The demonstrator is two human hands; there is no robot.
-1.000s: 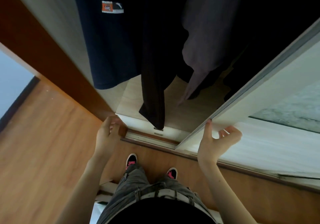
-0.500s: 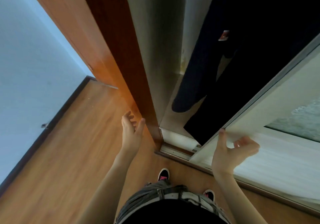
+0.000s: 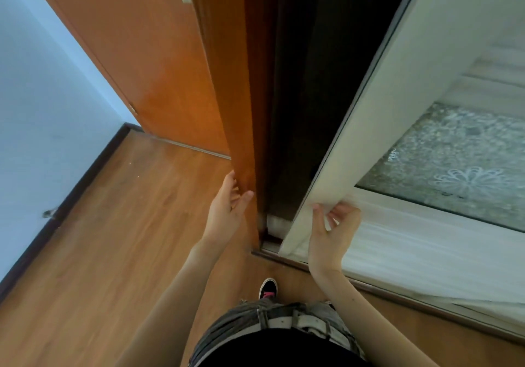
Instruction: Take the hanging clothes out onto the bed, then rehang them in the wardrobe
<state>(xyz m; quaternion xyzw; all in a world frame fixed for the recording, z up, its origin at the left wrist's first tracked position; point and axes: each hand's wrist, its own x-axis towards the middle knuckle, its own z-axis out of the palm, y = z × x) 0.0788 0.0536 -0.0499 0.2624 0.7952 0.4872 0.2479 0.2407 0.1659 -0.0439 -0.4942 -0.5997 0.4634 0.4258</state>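
Gripping sliding door (image 3: 377, 128) edge, right hand (image 3: 333, 233) fingers curled on it; left hand (image 3: 227, 210) spread vs wardrobe (image 3: 227, 82) side. Narrow dark gap btwn; clothes (image 3: 306, 82) barely visible inside.

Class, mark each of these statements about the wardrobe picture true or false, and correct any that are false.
1. The right hand grips the edge of the white sliding door. True.
2. The left hand holds a hanger. False: it rests open against the orange-brown wooden panel.
3. The door has a frosted glass pane with a flower pattern. True.
4. The floor is carpeted. False: it is wood.
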